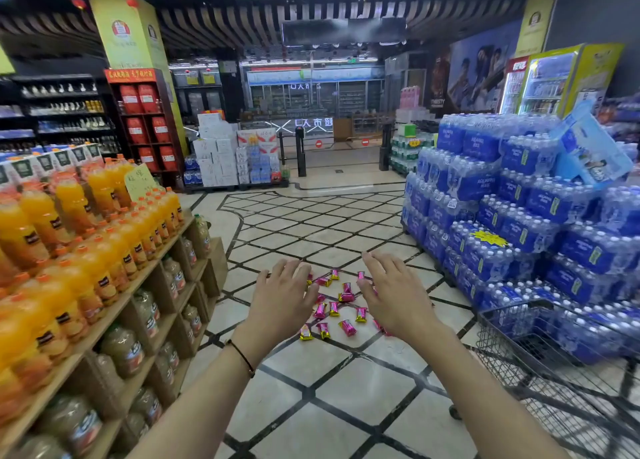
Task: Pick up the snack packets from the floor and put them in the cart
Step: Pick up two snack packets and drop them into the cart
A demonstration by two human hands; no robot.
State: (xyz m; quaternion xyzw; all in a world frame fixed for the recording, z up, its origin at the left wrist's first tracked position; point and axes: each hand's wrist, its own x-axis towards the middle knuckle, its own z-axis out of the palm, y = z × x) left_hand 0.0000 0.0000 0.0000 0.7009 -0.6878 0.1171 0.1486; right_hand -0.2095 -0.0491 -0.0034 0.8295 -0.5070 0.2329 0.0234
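Note:
Several small pink and gold snack packets point(346, 327) lie scattered on the tiled floor point(322, 410) straight ahead. My left hand point(282, 297) and my right hand point(393, 297) are stretched out above them, palms down, fingers spread, holding nothing. Both hands cover some of the packets from view. A wire shopping cart point(554, 351) stands at the right, its basket seen from above, close to the packets.
A wooden shelf point(138, 285) with orange juice bottles lines the left side. Stacked packs of blue water bottles point(519, 216) rise at the right behind the cart. An entry gate point(301, 150) and more stacked goods stand farther down the aisle.

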